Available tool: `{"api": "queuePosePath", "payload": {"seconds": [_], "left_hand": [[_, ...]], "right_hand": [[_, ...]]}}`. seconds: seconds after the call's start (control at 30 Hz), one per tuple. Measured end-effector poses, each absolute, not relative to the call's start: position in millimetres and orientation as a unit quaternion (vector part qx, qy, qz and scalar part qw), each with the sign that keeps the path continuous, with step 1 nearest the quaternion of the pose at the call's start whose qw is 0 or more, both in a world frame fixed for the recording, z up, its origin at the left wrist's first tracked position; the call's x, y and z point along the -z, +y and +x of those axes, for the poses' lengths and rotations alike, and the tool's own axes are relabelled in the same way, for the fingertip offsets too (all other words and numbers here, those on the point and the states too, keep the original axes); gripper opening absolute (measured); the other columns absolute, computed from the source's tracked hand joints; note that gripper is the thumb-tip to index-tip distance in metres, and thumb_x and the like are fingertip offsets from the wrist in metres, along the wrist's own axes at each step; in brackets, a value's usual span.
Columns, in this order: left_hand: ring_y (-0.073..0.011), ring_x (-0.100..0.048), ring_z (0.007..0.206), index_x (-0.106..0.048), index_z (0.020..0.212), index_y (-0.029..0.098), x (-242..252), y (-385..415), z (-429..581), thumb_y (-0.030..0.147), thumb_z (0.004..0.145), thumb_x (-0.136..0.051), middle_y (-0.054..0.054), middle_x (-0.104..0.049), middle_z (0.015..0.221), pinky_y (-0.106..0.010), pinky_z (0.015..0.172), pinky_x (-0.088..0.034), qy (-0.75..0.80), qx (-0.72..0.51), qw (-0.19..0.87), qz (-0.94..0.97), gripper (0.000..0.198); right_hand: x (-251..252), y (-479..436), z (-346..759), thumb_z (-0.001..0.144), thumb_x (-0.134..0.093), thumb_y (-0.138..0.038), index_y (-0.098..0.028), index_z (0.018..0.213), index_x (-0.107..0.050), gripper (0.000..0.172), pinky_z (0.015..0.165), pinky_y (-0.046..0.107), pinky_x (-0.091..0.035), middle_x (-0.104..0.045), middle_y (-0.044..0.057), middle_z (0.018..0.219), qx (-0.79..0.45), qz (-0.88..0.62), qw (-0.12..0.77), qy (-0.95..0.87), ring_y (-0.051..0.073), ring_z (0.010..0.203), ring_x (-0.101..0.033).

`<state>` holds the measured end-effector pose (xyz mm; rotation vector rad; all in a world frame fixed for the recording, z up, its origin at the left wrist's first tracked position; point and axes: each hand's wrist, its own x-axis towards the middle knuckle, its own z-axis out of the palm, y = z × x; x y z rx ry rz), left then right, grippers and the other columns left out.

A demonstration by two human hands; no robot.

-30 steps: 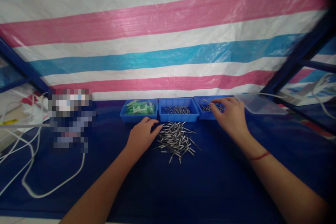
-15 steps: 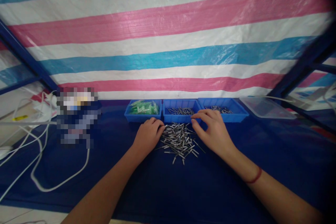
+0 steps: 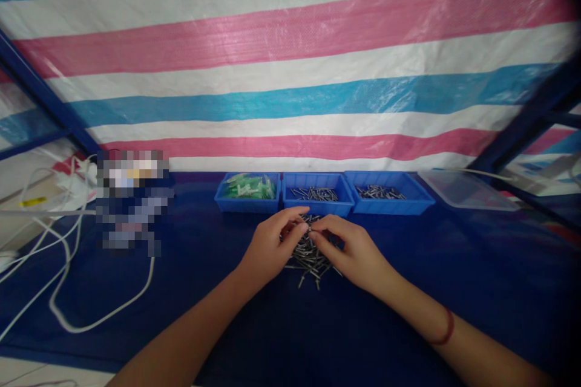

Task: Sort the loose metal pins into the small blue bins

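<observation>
Both hands are working over a loose pile of blind rivets (image 3: 311, 263), which is lying on the dark blue tabletop (image 3: 354, 338) just in front of the middle blue bin (image 3: 323, 208). The left hand (image 3: 267, 248) is arching over the pile's left side, its thumb and forefinger bent toward each other; the right hand (image 3: 358, 252) is facing it, thumb and forefinger tips nearly together. The fingertips are meeting so closely above the rivets that I cannot tell whether either hand is pinching a rivet or merely touching the pile. The left bin (image 3: 247, 205) is holding green pieces, while the middle bin and the right bin (image 3: 394, 205) are holding metal pieces. Good handling here is probably depending on a light fingertip grip around one rivet's body, since the thin stems are crossing and could be dragging neighbours along. Resting the wrists low should be helping steadiness, and lifting straight up should be disturbing the heap less than raking sideways.
</observation>
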<state>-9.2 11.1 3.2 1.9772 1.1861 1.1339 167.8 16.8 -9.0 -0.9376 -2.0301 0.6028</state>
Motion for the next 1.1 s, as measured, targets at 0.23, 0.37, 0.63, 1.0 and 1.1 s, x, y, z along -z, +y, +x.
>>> {"api": "queuePosePath", "payload": {"seconds": [0.23, 0.37, 0.63, 1.0, 1.1], "left_hand": [[-0.0155, -0.064, 0.082, -0.064, 0.088, 0.015, -2.1, 10.9, -5.2, 0.031, 0.084, -0.057, -0.003, -0.068, 0.088, -0.024, 0.074, -0.049, 0.455, -0.445, 0.408, 0.655, 0.018], [-0.0162, -0.063, 0.084, -0.065, 0.090, 0.015, -2.5, 10.4, -5.0, 0.032, 0.084, -0.057, -0.003, -0.069, 0.090, -0.025, 0.077, -0.050, 0.456, -0.436, 0.412, 0.658, 0.020], [-0.0157, -0.062, 0.083, -0.064, 0.091, 0.015, -3.3, 11.0, -6.3, 0.031, 0.085, -0.055, -0.004, -0.068, 0.091, -0.026, 0.077, -0.049, 0.452, -0.449, 0.397, 0.661, 0.019], [-0.0174, -0.058, 0.087, -0.060, 0.105, 0.018, -1.2, 12.8, -11.4, 0.031, 0.089, -0.050, -0.005, -0.064, 0.095, -0.029, 0.079, -0.046, 0.481, -0.360, 0.248, 0.760, 0.024], [-0.0215, -0.053, 0.099, -0.059, 0.113, 0.020, 1.7, 15.2, -16.3, 0.035, 0.090, -0.048, -0.006, -0.062, 0.104, -0.035, 0.089, -0.042, 0.505, -0.293, 0.138, 0.800, 0.030]], "right_hand": [[9.2, 12.1, 161.3, 0.086, -0.053, -0.029, -0.019, 0.082, -0.064, 0.015, 0.055, 0.025, -0.041, -0.060, 0.001, 0.070, -0.308, -0.399, 0.410, -0.760, 0.013, 0.062, -0.053], [8.5, 12.3, 161.0, 0.088, -0.050, -0.033, -0.020, 0.087, -0.066, 0.021, 0.062, 0.028, -0.046, -0.063, 0.002, 0.075, -0.344, -0.382, 0.400, -0.759, 0.016, 0.072, -0.058], [9.5, 14.7, 163.6, 0.086, -0.052, -0.036, -0.022, 0.090, -0.067, 0.021, 0.070, 0.032, -0.050, -0.064, 0.003, 0.075, -0.355, -0.378, 0.422, -0.744, 0.019, 0.077, -0.060], [4.5, 33.3, 187.2, 0.082, -0.058, -0.042, -0.021, 0.085, -0.067, 0.023, 0.063, 0.032, -0.047, -0.068, 0.004, 0.085, -0.258, -0.448, 0.494, -0.699, 0.019, 0.074, -0.060], [0.6, 53.4, 219.7, 0.083, -0.055, -0.045, -0.021, 0.086, -0.067, 0.027, 0.063, 0.034, -0.045, -0.068, 0.006, 0.084, -0.135, -0.536, 0.509, -0.659, 0.021, 0.071, -0.060]]}}
